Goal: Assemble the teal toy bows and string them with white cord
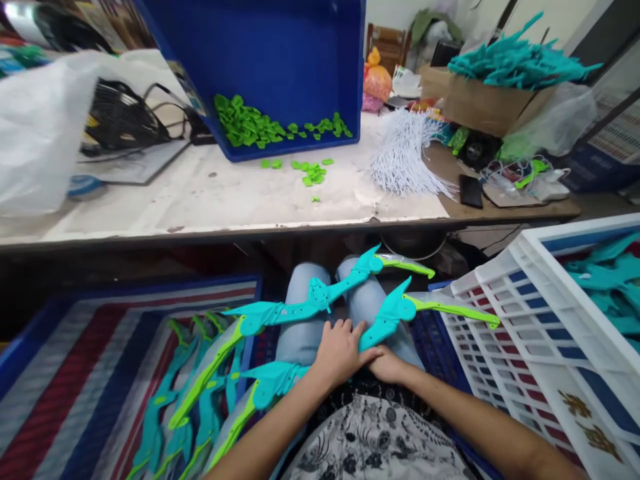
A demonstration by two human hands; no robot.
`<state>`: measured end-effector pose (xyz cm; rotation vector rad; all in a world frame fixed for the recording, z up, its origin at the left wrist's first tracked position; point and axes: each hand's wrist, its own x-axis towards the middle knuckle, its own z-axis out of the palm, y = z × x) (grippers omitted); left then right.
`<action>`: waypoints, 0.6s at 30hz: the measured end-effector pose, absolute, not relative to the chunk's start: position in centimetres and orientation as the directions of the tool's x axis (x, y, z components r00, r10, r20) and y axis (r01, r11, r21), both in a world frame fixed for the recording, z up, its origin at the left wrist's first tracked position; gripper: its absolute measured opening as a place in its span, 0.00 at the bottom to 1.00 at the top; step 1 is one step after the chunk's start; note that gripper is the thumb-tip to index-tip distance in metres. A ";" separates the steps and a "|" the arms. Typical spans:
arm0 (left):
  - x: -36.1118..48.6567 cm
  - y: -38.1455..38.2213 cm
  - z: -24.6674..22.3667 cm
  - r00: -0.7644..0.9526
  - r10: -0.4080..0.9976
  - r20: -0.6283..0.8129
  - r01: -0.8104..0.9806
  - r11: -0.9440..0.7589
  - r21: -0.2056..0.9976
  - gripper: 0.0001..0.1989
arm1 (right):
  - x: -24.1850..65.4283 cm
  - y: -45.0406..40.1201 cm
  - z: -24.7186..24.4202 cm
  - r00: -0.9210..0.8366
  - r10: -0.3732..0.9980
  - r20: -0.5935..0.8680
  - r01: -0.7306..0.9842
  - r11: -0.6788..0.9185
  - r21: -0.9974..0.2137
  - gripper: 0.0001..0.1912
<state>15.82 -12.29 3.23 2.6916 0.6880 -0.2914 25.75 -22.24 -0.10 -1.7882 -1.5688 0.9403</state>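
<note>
Across my lap lie two teal plastic toy bows with lime-green folding end pieces. My left hand [341, 353] is closed over the middle of the nearer toy bow [386, 325], its palm hiding that section. Right beside it, my right hand [389, 365] grips the same bow from the near side; its fingertips are hidden underneath. The farther toy bow [300, 311] rests over my thighs just beyond my left fingers, with a round hub near its centre. Cloudy clear film shows along the green end pieces.
At left, a striped-lined blue crate [115, 360] holds several similar bows. A white basket [505, 300] with teal parts stands at right. On the table [200, 200] are a tipped blue bin [280, 60], green pieces [250, 123], white strings [407, 157] and a carton [480, 100] of teal parts.
</note>
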 end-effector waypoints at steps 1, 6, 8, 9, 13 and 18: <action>15.7 -12.5 2.7 0.863 0.427 -0.268 0.494 -0.824 0.277 0.31 | 25.9 -23.2 0.5 0.008 0.984 -0.176 0.591 -0.146 -0.793 0.12; 15.8 -11.6 1.9 0.900 0.392 -0.190 0.433 -0.853 0.291 0.24 | 27.9 -24.3 5.6 -0.313 0.921 -0.233 0.661 0.034 -0.750 0.15; 15.4 -10.4 2.0 0.891 0.452 -0.027 0.436 -0.840 0.322 0.20 | 29.4 -22.4 6.6 -0.156 0.981 -0.115 0.705 0.029 -0.708 0.14; 15.0 -9.6 2.0 0.855 0.516 0.057 0.474 -0.821 0.318 0.20 | 30.3 -21.1 6.7 -0.050 0.998 -0.032 0.746 0.016 -0.666 0.15; 13.2 -5.8 1.0 0.728 0.678 0.105 0.650 -0.730 0.209 0.30 | 33.7 -14.2 6.3 0.084 0.971 0.224 0.878 0.034 -0.478 0.15; 13.8 -2.8 -0.3 0.786 0.616 -0.057 0.611 -0.759 0.224 0.32 | 36.4 -3.0 7.8 0.129 0.949 0.287 0.941 -0.026 -0.337 0.15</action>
